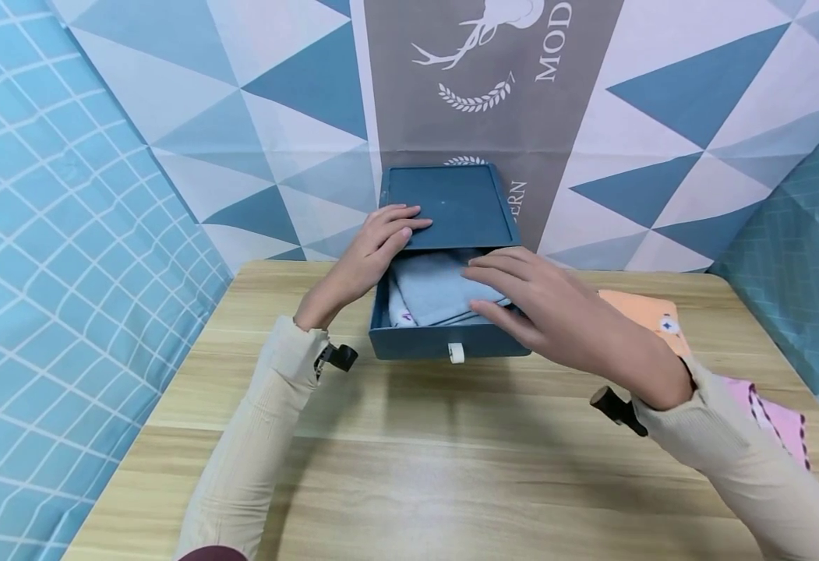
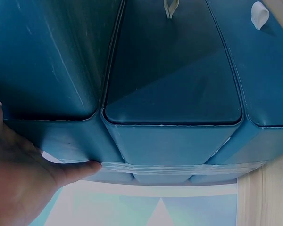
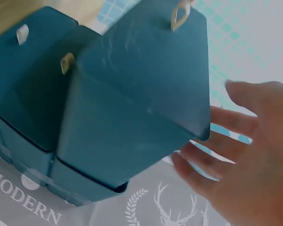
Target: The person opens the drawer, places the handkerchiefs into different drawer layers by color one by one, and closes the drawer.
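A dark blue drawer unit (image 1: 447, 202) stands at the back of the table. Its top drawer (image 1: 409, 344) is pulled out, with folded light blue cloth (image 1: 426, 288) inside and a white pull tab on its front. My left hand (image 1: 374, 248) rests on the unit's left top edge, fingers extended over the top. At the drawer's right side is my right hand (image 1: 556, 312), fingers extended and thumb apart, gripping nothing. In the right wrist view its fingertips are close to the drawer's side; contact is unclear. Two lower drawers (image 2: 174, 75) with loop tabs are closed.
To the right, partly behind the right arm, lie an orange cloth (image 1: 644, 312) and a pink cloth (image 1: 784, 421) with a dark-stitched edge. The wooden table (image 1: 409, 467) extends in front of the unit. A patterned fabric backdrop (image 1: 297, 101) hangs directly behind it.
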The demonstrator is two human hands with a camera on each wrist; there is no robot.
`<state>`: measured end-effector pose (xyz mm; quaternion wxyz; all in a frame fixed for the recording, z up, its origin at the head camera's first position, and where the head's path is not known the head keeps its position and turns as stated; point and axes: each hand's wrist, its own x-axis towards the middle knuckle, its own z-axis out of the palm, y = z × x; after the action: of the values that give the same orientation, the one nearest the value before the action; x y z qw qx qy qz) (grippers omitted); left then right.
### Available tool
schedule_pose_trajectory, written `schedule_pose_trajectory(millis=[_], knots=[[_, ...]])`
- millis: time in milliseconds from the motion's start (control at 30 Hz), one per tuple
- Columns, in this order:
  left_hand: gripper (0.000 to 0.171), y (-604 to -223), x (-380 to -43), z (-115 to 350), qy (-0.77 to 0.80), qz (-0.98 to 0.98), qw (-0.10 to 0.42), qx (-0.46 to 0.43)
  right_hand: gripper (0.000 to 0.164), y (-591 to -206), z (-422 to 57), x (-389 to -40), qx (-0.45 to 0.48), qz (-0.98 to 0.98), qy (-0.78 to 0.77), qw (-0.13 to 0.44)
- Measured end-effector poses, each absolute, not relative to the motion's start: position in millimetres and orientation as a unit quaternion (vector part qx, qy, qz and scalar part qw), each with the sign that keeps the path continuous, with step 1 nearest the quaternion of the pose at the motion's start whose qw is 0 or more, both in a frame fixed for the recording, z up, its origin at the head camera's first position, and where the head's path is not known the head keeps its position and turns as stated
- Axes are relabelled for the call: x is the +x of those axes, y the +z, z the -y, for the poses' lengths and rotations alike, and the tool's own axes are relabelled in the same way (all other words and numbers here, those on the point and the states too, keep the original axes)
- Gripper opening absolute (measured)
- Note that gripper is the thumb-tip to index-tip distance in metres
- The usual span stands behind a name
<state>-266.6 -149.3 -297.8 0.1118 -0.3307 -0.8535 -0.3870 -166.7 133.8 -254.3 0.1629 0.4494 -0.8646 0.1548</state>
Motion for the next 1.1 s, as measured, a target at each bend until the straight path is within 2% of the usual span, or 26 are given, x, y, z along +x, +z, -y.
schedule_pose_trajectory(millis=[100,200,300,367,467,533,667,767,900,1100], knots=[[0.04,-298,-267,150,-0.386,0.855,0.108,-0.328,0.036,-260,-137,-157,0.465,0.833,0.193,0.227],[0.04,-299,-267,150,-0.386,0.855,0.108,-0.329,0.038,-264,-138,-148,0.467,0.812,0.218,0.274],[0.04,-298,-267,151,-0.388,0.853,0.112,-0.331,0.042,-266,-138,-137,0.462,0.806,0.242,0.281],[0.04,-299,-267,152,-0.388,0.853,0.113,-0.331,0.034,-269,-138,-131,0.466,0.802,0.268,0.261],[0.04,-299,-267,152,-0.387,0.853,0.112,-0.33,0.018,-279,-139,-123,0.473,0.798,0.326,0.181],[0.04,-300,-268,152,-0.387,0.854,0.112,-0.33,0.018,-289,-138,-119,0.468,0.794,0.375,0.101],[0.041,-298,-267,151,-0.387,0.855,0.11,-0.328,0.034,-313,-134,-119,0.417,0.774,0.469,-0.079],[0.041,-298,-266,150,-0.388,0.856,0.105,-0.325,0.047,-325,-128,-124,0.369,0.752,0.515,-0.183],[0.041,-299,-267,150,-0.39,0.855,0.103,-0.326,0.063,-332,-119,-132,0.32,0.711,0.559,-0.284],[0.041,-299,-267,150,-0.392,0.853,0.106,-0.328,0.074,-340,-107,-143,0.265,0.608,0.629,-0.406]])
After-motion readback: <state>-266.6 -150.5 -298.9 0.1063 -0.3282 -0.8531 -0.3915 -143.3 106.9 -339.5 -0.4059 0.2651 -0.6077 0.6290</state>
